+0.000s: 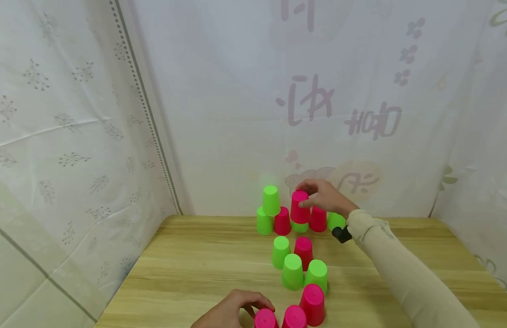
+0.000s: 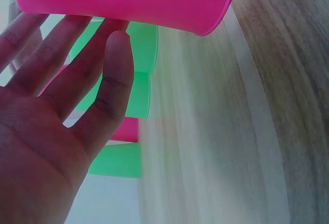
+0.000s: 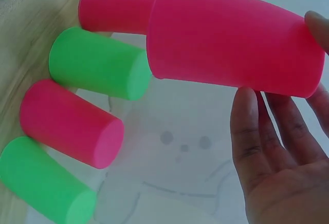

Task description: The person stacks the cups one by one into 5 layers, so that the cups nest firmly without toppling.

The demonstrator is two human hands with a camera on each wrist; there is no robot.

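My right hand (image 1: 329,198) pinches an upside-down pink cup (image 3: 234,39) near its closed end. In the head view this cup is above the middle of the back row, partly covering a green cup (image 1: 300,227); whether they touch cannot be told. Left of it, an upside-down green cup (image 1: 271,200) sits on a green cup (image 1: 264,222) and a pink cup (image 1: 282,222). My left hand (image 1: 230,310) is at the near edge beside a pink cup (image 1: 265,319), its fingers mostly straight with their tips at or behind the cup (image 2: 123,0).
The back row continues right with a pink cup (image 1: 318,219) and a green cup (image 1: 336,221). Several upside-down cups, including a green cup (image 1: 292,272) and a pink cup (image 1: 312,305), stand between my arms on the wooden table (image 1: 188,273). A patterned white curtain (image 1: 220,114) hangs behind.
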